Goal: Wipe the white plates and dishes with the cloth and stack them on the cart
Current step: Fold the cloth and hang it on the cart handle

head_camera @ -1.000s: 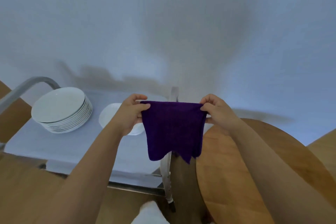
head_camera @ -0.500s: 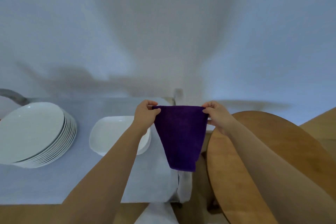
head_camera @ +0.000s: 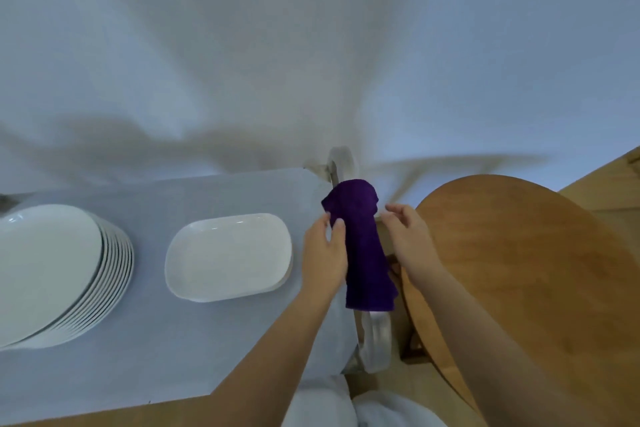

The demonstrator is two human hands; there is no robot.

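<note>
A purple cloth [head_camera: 363,246] hangs draped over the metal handle [head_camera: 375,340] at the cart's right end. My left hand [head_camera: 323,253] pinches the cloth's left edge. Just right of the cloth, my right hand [head_camera: 410,239] is off it, fingers apart and holding nothing. On the cart's white cover [head_camera: 194,340] sits a stack of several round white plates [head_camera: 45,270] at the left. An oblong white dish [head_camera: 227,255] lies between that stack and my left hand.
A round wooden table [head_camera: 526,270] stands right of the cart, close to its handle. A white wall rises behind both. Wooden floor shows along the bottom edge, and white clothing [head_camera: 346,406] at the bottom centre.
The cloth was stretched between both hands; now it hangs bunched over the cart handle. My right hand has let go of it. The view has dropped lower over the cart.
</note>
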